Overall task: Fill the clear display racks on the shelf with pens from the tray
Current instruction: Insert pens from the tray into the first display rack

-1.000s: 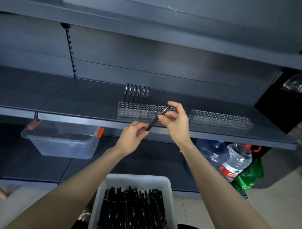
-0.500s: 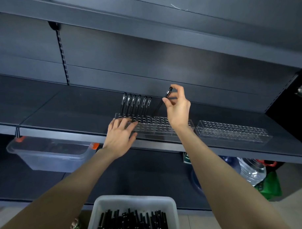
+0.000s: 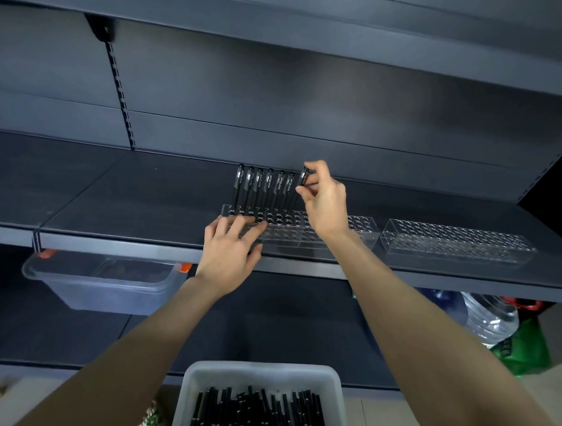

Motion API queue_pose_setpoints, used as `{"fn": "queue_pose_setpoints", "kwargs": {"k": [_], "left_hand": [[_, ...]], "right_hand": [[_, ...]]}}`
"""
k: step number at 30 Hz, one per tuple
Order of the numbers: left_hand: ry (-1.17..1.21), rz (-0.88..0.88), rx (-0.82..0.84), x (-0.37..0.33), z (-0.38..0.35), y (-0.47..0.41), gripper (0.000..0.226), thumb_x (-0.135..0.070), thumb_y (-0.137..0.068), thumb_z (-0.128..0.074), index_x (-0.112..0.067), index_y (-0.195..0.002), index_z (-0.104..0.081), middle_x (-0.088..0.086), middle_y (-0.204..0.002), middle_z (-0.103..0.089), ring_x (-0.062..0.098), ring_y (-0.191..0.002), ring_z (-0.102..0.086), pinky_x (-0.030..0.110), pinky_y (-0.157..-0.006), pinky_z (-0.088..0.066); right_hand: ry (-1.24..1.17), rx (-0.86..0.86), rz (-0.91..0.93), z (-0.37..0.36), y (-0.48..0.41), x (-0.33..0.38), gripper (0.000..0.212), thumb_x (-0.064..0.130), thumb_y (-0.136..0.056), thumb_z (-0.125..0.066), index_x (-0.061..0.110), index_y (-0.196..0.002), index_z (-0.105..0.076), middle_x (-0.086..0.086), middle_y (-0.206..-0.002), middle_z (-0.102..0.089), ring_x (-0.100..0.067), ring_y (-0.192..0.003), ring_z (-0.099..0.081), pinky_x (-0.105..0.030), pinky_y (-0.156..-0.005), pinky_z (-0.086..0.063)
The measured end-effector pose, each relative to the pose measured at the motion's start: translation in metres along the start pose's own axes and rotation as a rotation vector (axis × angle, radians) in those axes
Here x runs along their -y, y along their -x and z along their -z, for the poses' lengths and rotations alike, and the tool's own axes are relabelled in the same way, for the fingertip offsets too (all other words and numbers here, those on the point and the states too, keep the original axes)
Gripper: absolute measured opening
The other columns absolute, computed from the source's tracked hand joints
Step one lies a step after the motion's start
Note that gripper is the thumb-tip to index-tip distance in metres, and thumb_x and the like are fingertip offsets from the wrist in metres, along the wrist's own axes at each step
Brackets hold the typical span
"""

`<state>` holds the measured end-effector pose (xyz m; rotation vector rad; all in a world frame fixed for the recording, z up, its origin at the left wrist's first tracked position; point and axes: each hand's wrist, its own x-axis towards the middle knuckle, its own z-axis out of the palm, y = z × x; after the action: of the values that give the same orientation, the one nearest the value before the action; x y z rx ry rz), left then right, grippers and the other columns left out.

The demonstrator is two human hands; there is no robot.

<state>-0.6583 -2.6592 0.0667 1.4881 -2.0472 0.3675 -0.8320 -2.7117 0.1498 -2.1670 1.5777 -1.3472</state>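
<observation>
A clear display rack (image 3: 357,234) lies on the dark shelf (image 3: 139,198), with several black pens (image 3: 261,189) standing upright in its back row. My right hand (image 3: 324,201) pinches the top of another black pen (image 3: 302,180), which stands at the right end of that row. My left hand (image 3: 230,249) rests with spread fingers on the rack's front left part. A second clear rack (image 3: 456,245), with no pens in it, sits to the right. Below me a white tray (image 3: 259,373) holds many black pens.
A clear plastic bin (image 3: 97,283) with orange clips sits on the lower shelf at left. Water bottles (image 3: 490,317) and a green bag (image 3: 523,351) stand on the floor at lower right. Another shelf board (image 3: 299,40) hangs overhead.
My right hand carried the pen up from the shelf's front edge to the rack's back row and brought it upright. My left hand let go of the pen and settled on the rack.
</observation>
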Motion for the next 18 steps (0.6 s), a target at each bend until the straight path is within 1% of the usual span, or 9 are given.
{"fn": "queue_pose_setpoints", "kwargs": {"k": [5, 10, 14, 18], "left_hand": [[0.005, 0.009, 0.023, -0.0012, 0.0017, -0.0006, 0.043, -0.035, -0.085, -0.039, -0.02, -0.117, -0.064, 0.002, -0.111, -0.06, 0.022, -0.103, -0.041, 0.046, -0.089, -0.042], [0.014, 0.007, 0.053, -0.0018, 0.004, -0.0006, 0.045, -0.034, -0.084, -0.037, -0.019, -0.117, -0.064, 0.005, -0.111, -0.06, 0.023, -0.103, -0.039, 0.048, -0.086, -0.044], [0.006, 0.005, 0.064, -0.0013, 0.0062, -0.0009, 0.046, -0.034, -0.084, -0.036, -0.019, -0.117, -0.064, 0.004, -0.11, -0.06, 0.022, -0.102, -0.038, 0.048, -0.085, -0.045], [0.016, 0.009, 0.082, -0.0009, 0.0066, -0.0005, 0.046, -0.035, -0.084, -0.036, -0.019, -0.118, -0.063, 0.004, -0.112, -0.059, 0.022, -0.104, -0.038, 0.048, -0.085, -0.044]], "right_hand": [[0.056, 0.034, -0.013, 0.0001, -0.001, 0.0021, 0.039, 0.0, -0.087, -0.061, 0.007, -0.123, -0.048, -0.003, -0.089, -0.055, -0.025, -0.082, -0.06, -0.046, -0.079, -0.051], [0.081, 0.062, -0.044, 0.001, -0.0004, 0.0063, 0.039, 0.003, -0.088, -0.061, 0.009, -0.124, -0.045, -0.01, -0.096, -0.062, -0.026, -0.086, -0.062, -0.046, -0.081, -0.052], [0.1, 0.095, -0.059, 0.0052, -0.006, 0.0083, 0.037, 0.0, -0.087, -0.061, 0.009, -0.12, -0.045, -0.009, -0.091, -0.062, -0.027, -0.083, -0.062, -0.046, -0.081, -0.052], [0.146, 0.157, -0.052, 0.0034, -0.004, 0.0072, 0.038, -0.003, -0.087, -0.058, 0.011, -0.12, -0.044, -0.008, -0.087, -0.06, -0.022, -0.079, -0.06, -0.046, -0.079, -0.052]]}}
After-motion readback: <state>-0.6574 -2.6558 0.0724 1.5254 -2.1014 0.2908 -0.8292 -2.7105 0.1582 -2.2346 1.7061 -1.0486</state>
